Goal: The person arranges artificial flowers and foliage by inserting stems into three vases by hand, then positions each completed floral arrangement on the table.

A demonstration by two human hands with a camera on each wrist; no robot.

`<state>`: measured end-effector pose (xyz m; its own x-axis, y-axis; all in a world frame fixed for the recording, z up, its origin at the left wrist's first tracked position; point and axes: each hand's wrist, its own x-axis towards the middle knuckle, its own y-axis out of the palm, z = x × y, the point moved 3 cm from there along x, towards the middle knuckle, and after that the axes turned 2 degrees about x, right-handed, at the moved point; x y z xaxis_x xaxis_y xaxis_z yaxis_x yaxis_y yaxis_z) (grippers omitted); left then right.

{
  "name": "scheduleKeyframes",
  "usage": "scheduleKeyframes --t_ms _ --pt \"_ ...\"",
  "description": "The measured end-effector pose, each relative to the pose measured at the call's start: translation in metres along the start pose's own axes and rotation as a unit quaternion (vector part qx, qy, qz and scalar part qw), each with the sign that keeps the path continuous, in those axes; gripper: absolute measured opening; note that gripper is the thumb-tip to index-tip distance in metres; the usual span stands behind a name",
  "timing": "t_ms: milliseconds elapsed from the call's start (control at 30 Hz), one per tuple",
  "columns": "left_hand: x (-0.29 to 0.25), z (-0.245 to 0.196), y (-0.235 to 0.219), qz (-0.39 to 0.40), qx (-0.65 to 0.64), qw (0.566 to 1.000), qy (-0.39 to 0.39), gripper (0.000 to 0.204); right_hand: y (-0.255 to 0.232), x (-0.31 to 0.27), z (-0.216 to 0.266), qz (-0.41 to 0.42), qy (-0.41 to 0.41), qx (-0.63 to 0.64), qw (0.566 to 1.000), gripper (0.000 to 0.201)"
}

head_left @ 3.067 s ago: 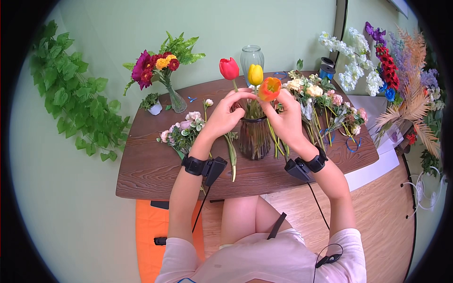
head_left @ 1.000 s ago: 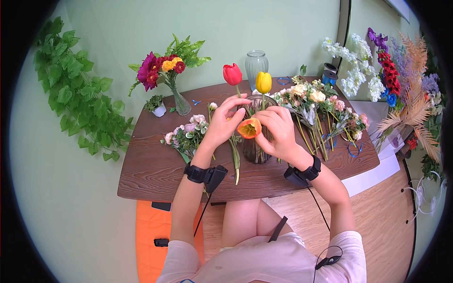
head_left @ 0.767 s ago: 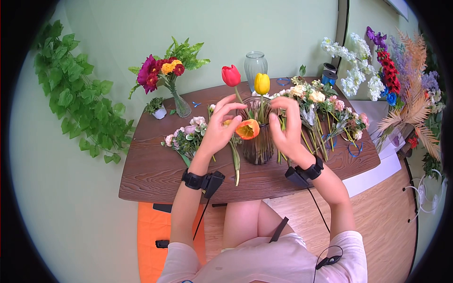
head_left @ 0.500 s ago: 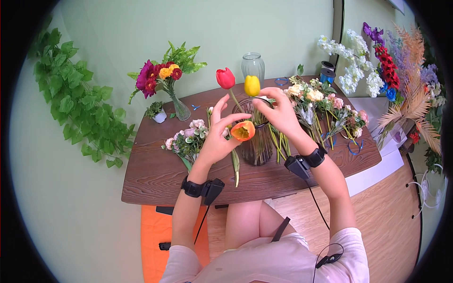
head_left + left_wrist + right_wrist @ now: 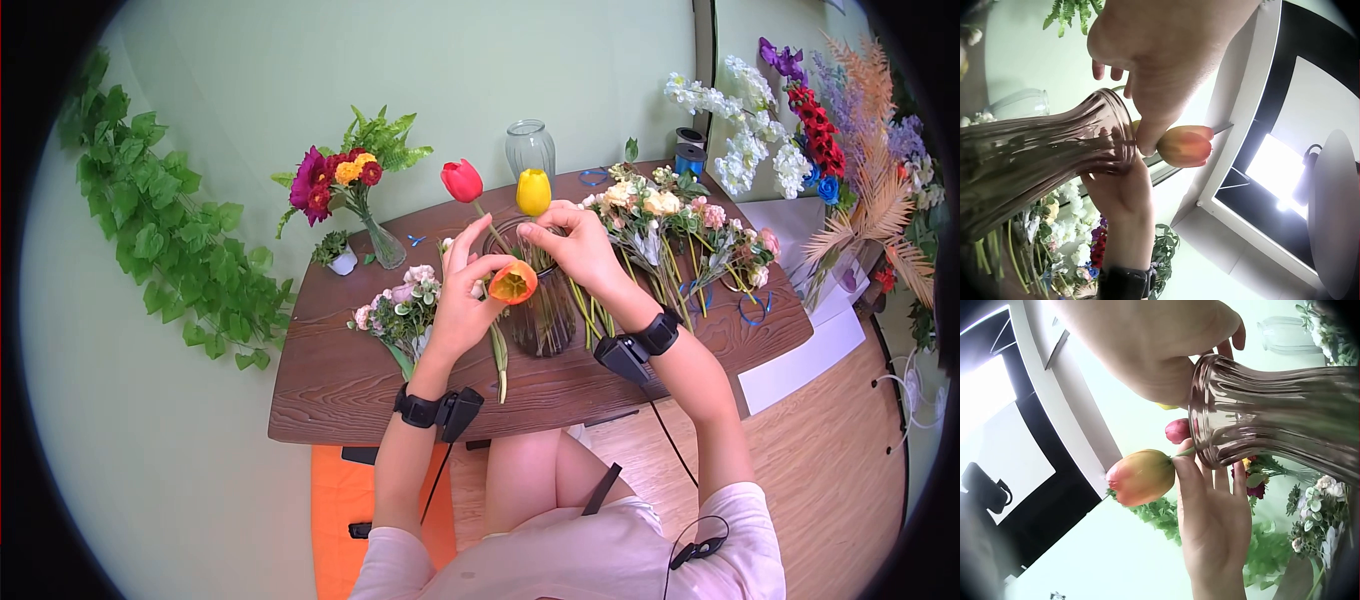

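Note:
A smoky ribbed glass vase (image 5: 542, 325) stands upright on the table with three tulips in it. The orange tulip (image 5: 513, 283) leans over the near rim. My left hand (image 5: 463, 305) pinches its stem just below the bloom, with the thumb against the stem in the right wrist view. Behind it, the red tulip (image 5: 462, 181) leans left and the yellow tulip (image 5: 533, 191) stands higher near the middle. With curled fingers and thumb, my right hand (image 5: 577, 250) pinches at the yellow tulip's stem, right under its bloom. The fingertips partly hide that stem.
Pale flower bunches (image 5: 660, 215) lie right of the vase, with another bunch (image 5: 395, 310) on the left. Behind stand a clear glass vase (image 5: 530, 150), a filled bouquet vase (image 5: 380, 240) and a small potted plant (image 5: 341, 258). Ribbon spools (image 5: 690, 153) sit at the back right.
The orange tulip has come down toward the front left of the vase. My right hand has let go of it and moved up to the yellow tulip, while my left hand stays by the orange one.

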<state>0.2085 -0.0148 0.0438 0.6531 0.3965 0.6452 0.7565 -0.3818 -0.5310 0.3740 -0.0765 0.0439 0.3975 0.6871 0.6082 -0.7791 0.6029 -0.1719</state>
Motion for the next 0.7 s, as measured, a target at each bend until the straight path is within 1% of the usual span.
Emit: scheduleKeyframes --t_ms 67,133,200,267,300,367,433,567,633,667,700 --pt "0.0 0.002 0.001 -0.004 0.039 0.999 0.036 0.025 -0.001 -0.001 0.001 -0.008 0.014 0.013 1.0 0.023" --pt "-0.002 0.009 -0.001 -0.008 0.037 0.999 0.038 0.023 -0.003 -0.001 0.0 -0.022 0.036 0.045 0.998 0.024" --pt "-0.003 0.016 -0.003 -0.011 0.035 0.999 0.039 0.021 -0.003 -0.002 0.0 -0.032 0.039 0.052 0.997 0.024" --pt "-0.004 0.022 -0.004 -0.024 -0.01 0.999 0.044 0.017 -0.003 -0.002 -0.002 -0.041 0.043 0.059 0.996 0.024" --pt "-0.005 0.023 -0.004 -0.024 -0.01 0.999 0.045 0.017 -0.002 -0.002 -0.005 -0.05 0.028 0.063 0.996 0.024" --pt "-0.008 0.028 -0.003 -0.016 -0.11 0.994 -0.014 0.021 0.0 -0.002 -0.012 -0.058 0.014 0.067 0.996 0.024" --pt "-0.008 0.03 -0.002 -0.013 -0.113 0.993 -0.008 0.021 0.002 -0.002 -0.019 -0.068 0.057 0.13 0.987 0.024" --pt "-0.006 0.023 0.0 -0.015 -0.117 0.993 -0.001 0.02 0.0 -0.005 -0.019 -0.056 0.043 0.099 0.993 0.023" --pt "-0.005 0.022 0.002 -0.02 -0.105 0.994 0.006 0.02 -0.002 -0.006 -0.012 -0.066 -0.005 0.037 0.997 0.023" --pt "-0.005 0.021 0.003 -0.024 -0.093 0.995 0.013 0.021 -0.002 -0.007 -0.01 -0.066 -0.005 0.037 0.997 0.023" --pt "-0.004 0.021 0.004 -0.025 -0.093 0.995 0.013 0.021 -0.001 -0.008 -0.007 -0.057 0.022 0.062 0.996 0.024"
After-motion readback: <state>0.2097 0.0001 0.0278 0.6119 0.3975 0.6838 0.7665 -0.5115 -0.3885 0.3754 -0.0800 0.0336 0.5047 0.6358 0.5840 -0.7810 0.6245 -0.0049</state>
